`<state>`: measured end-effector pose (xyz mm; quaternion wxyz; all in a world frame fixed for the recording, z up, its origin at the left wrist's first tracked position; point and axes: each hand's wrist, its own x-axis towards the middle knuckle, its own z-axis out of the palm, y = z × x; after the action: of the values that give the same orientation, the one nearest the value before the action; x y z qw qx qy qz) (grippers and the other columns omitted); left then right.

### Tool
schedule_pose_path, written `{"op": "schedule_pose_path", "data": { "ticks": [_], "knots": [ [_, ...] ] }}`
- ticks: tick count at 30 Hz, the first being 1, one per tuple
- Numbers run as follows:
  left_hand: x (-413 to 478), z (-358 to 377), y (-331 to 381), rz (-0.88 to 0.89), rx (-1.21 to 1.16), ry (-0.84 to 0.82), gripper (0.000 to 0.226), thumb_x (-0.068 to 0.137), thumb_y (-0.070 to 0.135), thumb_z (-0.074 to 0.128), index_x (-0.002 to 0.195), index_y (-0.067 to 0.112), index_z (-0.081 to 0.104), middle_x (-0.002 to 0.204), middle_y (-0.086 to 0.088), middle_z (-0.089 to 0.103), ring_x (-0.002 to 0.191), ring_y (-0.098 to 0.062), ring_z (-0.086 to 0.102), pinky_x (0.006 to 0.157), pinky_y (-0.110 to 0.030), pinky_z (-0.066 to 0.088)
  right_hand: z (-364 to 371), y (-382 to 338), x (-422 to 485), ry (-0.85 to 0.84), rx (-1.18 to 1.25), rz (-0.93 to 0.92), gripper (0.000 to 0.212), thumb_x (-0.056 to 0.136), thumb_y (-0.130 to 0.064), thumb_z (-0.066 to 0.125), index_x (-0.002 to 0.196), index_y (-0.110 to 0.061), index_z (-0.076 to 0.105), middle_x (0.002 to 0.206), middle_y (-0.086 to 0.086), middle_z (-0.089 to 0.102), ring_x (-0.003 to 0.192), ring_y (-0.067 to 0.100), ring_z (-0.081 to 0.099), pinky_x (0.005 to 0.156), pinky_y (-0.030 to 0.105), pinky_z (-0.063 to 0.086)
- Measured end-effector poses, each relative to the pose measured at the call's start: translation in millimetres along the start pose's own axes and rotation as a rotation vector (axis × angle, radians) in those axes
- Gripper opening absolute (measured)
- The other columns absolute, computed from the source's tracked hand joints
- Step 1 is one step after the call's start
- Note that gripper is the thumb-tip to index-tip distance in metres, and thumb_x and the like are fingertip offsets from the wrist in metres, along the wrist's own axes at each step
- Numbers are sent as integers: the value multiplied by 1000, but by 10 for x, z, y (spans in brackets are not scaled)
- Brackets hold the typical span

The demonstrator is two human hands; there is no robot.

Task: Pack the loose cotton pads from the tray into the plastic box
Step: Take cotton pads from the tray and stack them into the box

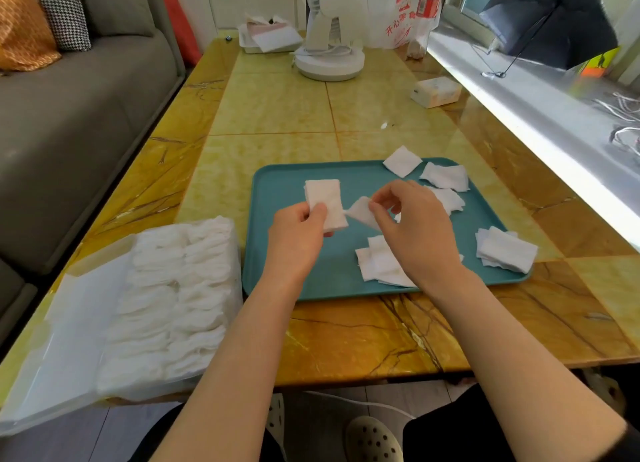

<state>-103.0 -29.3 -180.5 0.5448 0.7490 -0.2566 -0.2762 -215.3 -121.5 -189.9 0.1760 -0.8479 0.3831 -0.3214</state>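
the cotton pads (505, 250) are thin, soft white squares with slightly fuzzy edges. the left grip (298, 233) curls thumb and fingers round a small neat stack of pads (325, 198), held upright above the teal tray (287, 181). the right grip (415, 233) pinches a single pad (360, 210) by one edge, just beside the stack. the rest lie in scattered, overlapping piles on the smooth, round-cornered tray, one overlapping its far rim. the clear plastic box (79, 288), left of the tray on the glossy yellow marbled worktop (277, 108), holds packed rows of pads.
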Motion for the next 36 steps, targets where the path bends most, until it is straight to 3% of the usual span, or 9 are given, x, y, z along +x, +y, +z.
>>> {"op": "schedule_pose_path", "data": {
  "ticks": [3,6,12,15,19,22,26,29,36],
  "knots": [
    [13,9,-33,10,30,-18,28,96,20,48,86,3,67,90,-12,72,85,-26,68,82,-49,51,-1,-64,-34,37,2,-53,6,91,-23,59,90,-16,58,84,-9,54,76,8,47,64,20,34],
    [-32,51,-15,51,44,-100,40,82,38,49,82,1,65,78,-14,64,72,-20,56,74,-50,50,63,-142,-85,-98,153,-12,6,89,-24,62,85,-20,59,76,-12,59,69,6,54,63,19,42],
    [-75,45,40,57,-18,-98,58,74,48,51,92,-5,67,87,-21,67,76,-28,60,83,-55,49,75,-188,-70,-143,363,48,14,93,-18,56,82,-17,64,68,-12,62,66,4,58,62,10,41],
    [-83,39,32,98,1,-84,58,70,51,54,92,0,71,95,-22,69,88,-36,65,83,-54,50,73,-183,-61,-183,386,58,14,94,-16,53,85,-18,63,70,-12,63,69,5,59,65,14,44],
    [-48,32,-13,118,11,-38,57,73,45,51,92,-7,66,94,-27,66,78,-32,63,80,-56,50,73,-175,-51,-165,422,91,9,93,-17,54,88,-21,60,79,-13,61,75,2,57,65,9,42],
    [-20,42,-36,77,3,-46,41,72,40,48,84,5,65,83,-17,65,74,-27,59,82,-56,49,83,-146,-46,-161,401,120,8,91,-20,58,99,-21,58,96,-10,61,85,1,55,67,4,40],
    [18,46,-44,19,-56,-49,29,68,38,45,85,19,60,81,-10,60,75,-16,53,71,-46,50,84,-146,-35,-229,503,206,31,86,-22,66,113,-19,50,99,-10,58,81,2,58,72,14,49],
    [47,49,-79,26,-61,-47,29,69,38,44,85,19,59,81,-8,58,75,-16,51,71,-38,45,69,-135,-15,-236,489,233,27,85,-18,66,108,-21,51,89,-8,60,71,9,59,71,28,51],
    [102,25,-150,54,-42,-17,22,73,37,43,86,22,54,81,-3,54,76,-13,48,69,-35,41,16,-114,2,-129,461,254,16,96,-20,51,112,-21,51,94,-10,53,76,-1,50,62,3,40]
  ]
}}
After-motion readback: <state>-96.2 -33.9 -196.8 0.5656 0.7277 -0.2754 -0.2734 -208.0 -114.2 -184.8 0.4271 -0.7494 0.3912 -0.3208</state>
